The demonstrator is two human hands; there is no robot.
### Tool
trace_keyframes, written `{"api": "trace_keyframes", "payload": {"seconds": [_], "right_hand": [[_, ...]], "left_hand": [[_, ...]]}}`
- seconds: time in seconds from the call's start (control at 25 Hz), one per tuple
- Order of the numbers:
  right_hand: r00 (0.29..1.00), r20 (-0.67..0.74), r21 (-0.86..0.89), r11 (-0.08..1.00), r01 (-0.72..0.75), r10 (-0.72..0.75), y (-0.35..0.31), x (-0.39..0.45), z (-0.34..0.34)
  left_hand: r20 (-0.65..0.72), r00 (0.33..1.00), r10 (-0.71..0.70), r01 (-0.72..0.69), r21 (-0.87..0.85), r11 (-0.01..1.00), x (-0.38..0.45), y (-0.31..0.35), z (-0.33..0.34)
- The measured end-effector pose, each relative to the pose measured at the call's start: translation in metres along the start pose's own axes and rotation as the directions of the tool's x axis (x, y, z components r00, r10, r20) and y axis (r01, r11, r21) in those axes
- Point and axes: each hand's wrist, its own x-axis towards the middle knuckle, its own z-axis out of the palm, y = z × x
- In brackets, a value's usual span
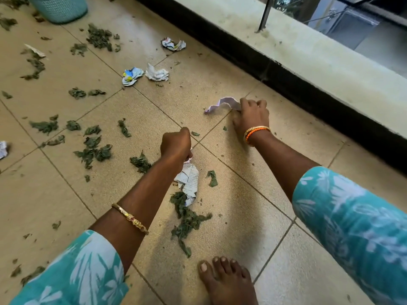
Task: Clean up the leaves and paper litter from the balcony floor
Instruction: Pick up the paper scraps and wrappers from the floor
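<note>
Head view: right hand pinches a crumpled pale lilac paper scrap on the beige tiled floor; left hand is fisted round printed newspaper wads. Torn green leaves sprawl at six o'clock; more crumpled papers at eleven. Teal basket far at eleven; black-edged ledge at two.

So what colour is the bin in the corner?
The bin is light teal, seen in the head view.

Scattered green leaves, crumpled paper
</note>
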Motion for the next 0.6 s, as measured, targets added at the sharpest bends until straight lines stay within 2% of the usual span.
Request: {"api": "trace_keyframes", "payload": {"seconds": [0.12,0.2,0.32,0.48,0.52,0.6], "right_hand": [[0.995,-0.083,-0.1,0.994,0.049,-0.058,0.004,0.0,0.012],[0.986,-0.149,-0.066,0.995,0.07,-0.079,0.006,-0.001,0.008],[0.947,-0.317,0.173,0.98,0.103,-0.044,-0.003,-0.011,-0.004],[0.883,-0.464,0.396,0.874,0.281,-0.074,-0.026,-0.045,-0.021],[0.885,-0.461,0.448,0.844,0.295,-0.064,-0.031,-0.055,-0.025],[0.884,-0.467,0.538,0.789,0.298,-0.016,-0.045,-0.077,-0.031]], "left_hand": [[-0.005,1.0,-0.018,0.018,-0.008,1.0,0.007,-0.001,-0.01],[0.026,1.0,-0.005,0.005,0.032,0.999,0.014,-0.003,-0.016],[0.064,0.994,0.083,-0.088,0.082,0.993,0.022,-0.005,-0.019],[0.11,0.952,0.286,-0.296,0.09,0.951,0.014,0.002,-0.016],[0.14,0.948,0.285,-0.299,0.09,0.95,0.009,0.004,-0.014],[0.249,0.958,0.141,-0.175,0.12,0.977,-0.005,0.007,-0.009]]}}
